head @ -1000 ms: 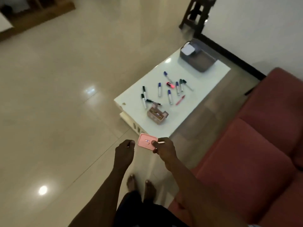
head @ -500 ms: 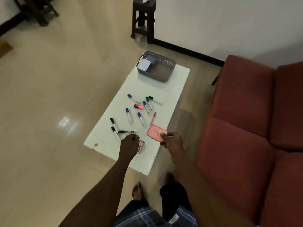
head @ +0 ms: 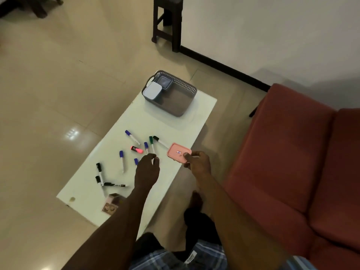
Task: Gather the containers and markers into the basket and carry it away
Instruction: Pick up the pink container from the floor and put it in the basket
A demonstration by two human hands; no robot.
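My right hand (head: 197,161) grips a flat pink lid (head: 178,155) by its near edge, above the right side of the white low table (head: 202,106). My left hand (head: 147,170) hovers over the markers (head: 122,160) with its fingers curled and apart, holding nothing. Several markers, blue, black and green capped, plus a pink highlighter (head: 137,149), lie scattered mid-table. A small pink open container (head: 112,203) stands near the table's front edge, partly behind my left forearm. The grey perforated basket (head: 180,96) sits at the far end, holding a white-lidded container (head: 153,91) and a dark one (head: 164,82).
A red sofa (head: 292,162) runs along the right, close to the table. A dark wooden stool (head: 167,22) stands by the far wall. Shiny tiled floor (head: 58,94) spreads to the left. My feet and legs are between table and sofa.
I have stepped closer along the table. Both hands have moved forward over the markers, the right one still carrying the pink lid; the pink container now lies behind my left forearm.
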